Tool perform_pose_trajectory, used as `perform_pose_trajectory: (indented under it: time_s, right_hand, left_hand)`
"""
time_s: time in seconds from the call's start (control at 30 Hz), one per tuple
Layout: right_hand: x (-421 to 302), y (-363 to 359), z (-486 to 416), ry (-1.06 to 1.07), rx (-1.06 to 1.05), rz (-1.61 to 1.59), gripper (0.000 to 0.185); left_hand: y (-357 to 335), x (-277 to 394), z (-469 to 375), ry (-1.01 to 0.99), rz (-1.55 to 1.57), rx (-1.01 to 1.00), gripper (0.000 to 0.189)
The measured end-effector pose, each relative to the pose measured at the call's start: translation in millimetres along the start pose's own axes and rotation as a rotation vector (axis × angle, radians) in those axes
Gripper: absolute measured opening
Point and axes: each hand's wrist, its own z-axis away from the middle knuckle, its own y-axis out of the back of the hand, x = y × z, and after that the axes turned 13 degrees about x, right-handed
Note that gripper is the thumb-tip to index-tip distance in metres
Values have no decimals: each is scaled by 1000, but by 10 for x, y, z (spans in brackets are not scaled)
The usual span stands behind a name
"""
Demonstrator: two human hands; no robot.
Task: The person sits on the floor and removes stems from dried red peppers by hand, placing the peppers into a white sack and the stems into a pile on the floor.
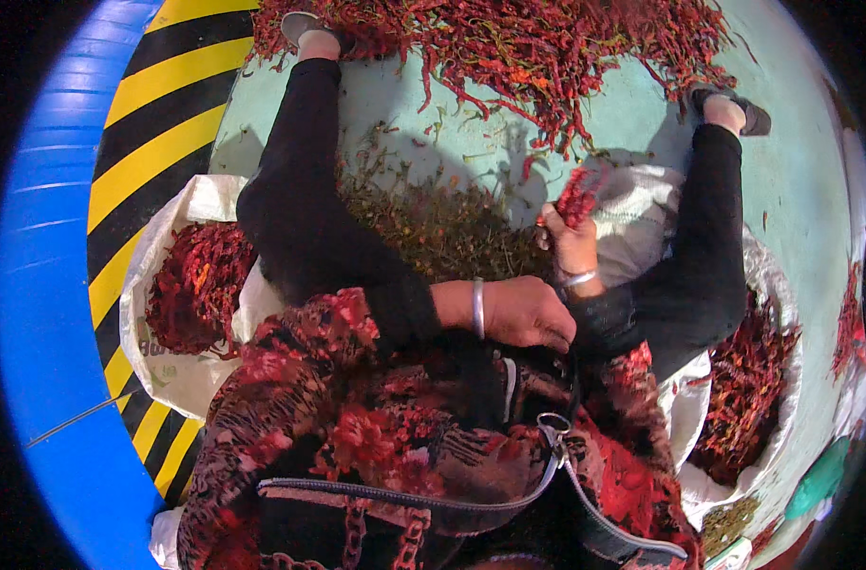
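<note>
My right hand (572,239) grips a small bunch of dried red chili peppers (579,197), raised above the floor between my spread legs. A white bangle circles that wrist. Across my lap lies my left hand (522,308), back side up, with a silver bangle on its wrist. Its fingers curl downward by my jacket front, and what is under them is hidden. Below and beyond my hands is a heap of chili stems (440,221) on the pale green floor. Farther out spreads a large pile of dried red chilies (532,50), reaching to my feet.
An open white woven sack (148,356) holding chilies (197,285) stands to my left. Another white sack (785,420) with chilies (739,385) sits to my right. A yellow and black striped band (169,128) runs beside a blue surface (48,285). A green object (817,479) lies at lower right.
</note>
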Motion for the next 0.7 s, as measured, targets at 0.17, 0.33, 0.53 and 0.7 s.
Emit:
perform_pose_trajectory:
  time_s: [0.17, 0.33, 0.53, 0.7]
  right_hand:
    - [-433, 32, -10, -70, 74, -44, 7]
    - [-98, -43, -154, -33, -58, 119, 9]
    - [-107, -50, -241, -52, -28, 202, 14]
    - [167, 22, -364, 182, -50, 345, 17]
  left_hand:
    - [1277, -811, 125, 176, -568, 635, 23]
    - [2424, -1451, 62, 463, -1239, 820, 24]
    - [2384, -1505, 62, 542, -1216, 814, 16]
    - [1726, -1126, 86, 279, -1009, 971, 14]
